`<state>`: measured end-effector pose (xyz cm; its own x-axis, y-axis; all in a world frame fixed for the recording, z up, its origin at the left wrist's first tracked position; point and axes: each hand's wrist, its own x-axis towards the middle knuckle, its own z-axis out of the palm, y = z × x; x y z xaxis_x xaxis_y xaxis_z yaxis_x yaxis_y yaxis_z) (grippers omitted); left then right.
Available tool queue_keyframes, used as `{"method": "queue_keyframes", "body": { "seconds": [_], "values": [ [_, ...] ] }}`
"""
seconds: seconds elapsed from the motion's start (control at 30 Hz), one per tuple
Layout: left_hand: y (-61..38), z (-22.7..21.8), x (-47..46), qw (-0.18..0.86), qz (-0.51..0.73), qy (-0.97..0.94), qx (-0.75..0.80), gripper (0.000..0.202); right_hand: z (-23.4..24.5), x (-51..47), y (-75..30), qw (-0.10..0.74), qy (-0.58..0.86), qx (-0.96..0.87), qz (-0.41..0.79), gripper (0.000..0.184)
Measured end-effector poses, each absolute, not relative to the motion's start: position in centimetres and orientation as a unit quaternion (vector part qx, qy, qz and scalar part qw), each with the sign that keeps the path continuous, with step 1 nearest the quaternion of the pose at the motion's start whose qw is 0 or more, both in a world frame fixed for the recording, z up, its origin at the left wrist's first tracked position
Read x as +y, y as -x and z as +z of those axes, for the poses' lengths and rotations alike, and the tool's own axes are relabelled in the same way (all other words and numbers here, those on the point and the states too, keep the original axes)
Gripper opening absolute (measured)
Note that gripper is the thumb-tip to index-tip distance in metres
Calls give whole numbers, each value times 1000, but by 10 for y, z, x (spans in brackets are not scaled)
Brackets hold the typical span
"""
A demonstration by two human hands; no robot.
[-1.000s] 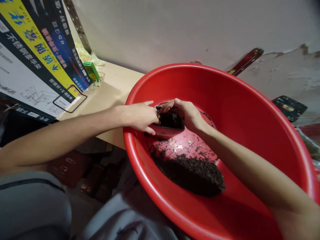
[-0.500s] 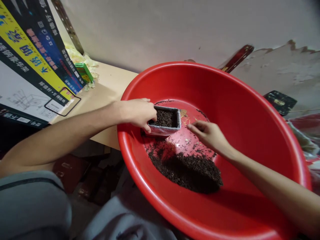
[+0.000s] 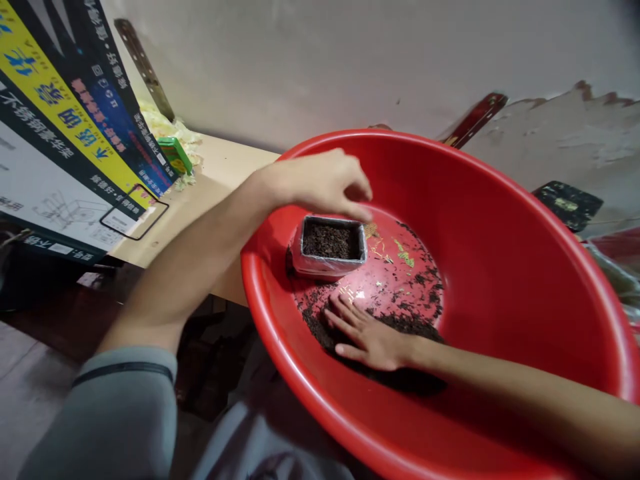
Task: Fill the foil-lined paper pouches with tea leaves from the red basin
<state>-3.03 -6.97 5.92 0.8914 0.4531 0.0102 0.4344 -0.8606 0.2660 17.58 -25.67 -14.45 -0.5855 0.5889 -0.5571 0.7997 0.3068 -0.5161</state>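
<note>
A big red plastic basin (image 3: pixel 500 220) fills the middle and right of the view. On its floor lies a heap of dark loose tea leaves (image 3: pixel 415 327). A small grey rectangular box (image 3: pixel 329 245) filled with the same dark leaves stands at the basin's left side. My left hand (image 3: pixel 320 181) hovers just above the box's far right corner, fingertips pinched together and pointing down; what they hold, if anything, is too small to see. My right hand (image 3: pixel 367 337) lies flat, fingers spread, on the left edge of the heap.
A beige table top (image 3: pixel 215 180) reaches under the basin's left rim. A large printed cardboard box (image 3: pixel 65 133) leans at the far left, with a small green packet (image 3: pixel 175 155) behind it. A pale wall stands close behind. My grey-clad knees are below.
My left hand let go of the box's side and rose above its far corner. My right hand dropped from near the box down onto the heap, fingers flat.
</note>
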Motion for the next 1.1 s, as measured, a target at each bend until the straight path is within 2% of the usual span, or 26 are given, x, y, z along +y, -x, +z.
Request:
{"method": "queue_keyframes", "body": {
  "seconds": [0.13,0.27,0.37,0.47,0.57,0.63,0.7,0.77,0.83,0.93,1.0,1.1],
  "values": [
    [3,51,-48,143,162,-949,230,34,-130,-270,-169,134,-330,786,-505,80],
    [-7,21,-31,110,183,-935,283,31,-148,-249,-154,10,-365,831,-419,60],
    [-4,10,-25,79,212,-931,287,33,-173,-231,-139,-53,-364,863,-346,66],
    [-1,6,-26,72,234,-925,291,31,-181,-232,-140,-18,-293,869,-399,73],
    [-1,1,-29,65,254,-919,295,26,-166,-242,-159,19,-238,849,-471,63],
    [-4,-2,-29,61,258,-919,293,25,-157,-244,-169,-1,-236,840,-489,53],
    [-7,-4,-27,58,257,-921,286,25,-158,-239,-173,-44,-253,846,-468,51],
    [-9,-6,-25,54,253,-925,280,24,-166,-231,-170,-65,-291,857,-420,57],
    [-9,-7,-24,57,249,-926,278,24,-175,-226,-167,-43,-307,869,-387,65],
    [-7,-7,-24,70,250,-926,273,24,-180,-226,-171,-10,-250,883,-396,60],
    [-6,-6,-24,71,254,-927,266,24,-182,-228,-179,-27,-254,892,-374,56],
    [-6,-5,-25,71,261,-926,263,24,-187,-227,-192,-68,-337,894,-288,62]
  ]
}}
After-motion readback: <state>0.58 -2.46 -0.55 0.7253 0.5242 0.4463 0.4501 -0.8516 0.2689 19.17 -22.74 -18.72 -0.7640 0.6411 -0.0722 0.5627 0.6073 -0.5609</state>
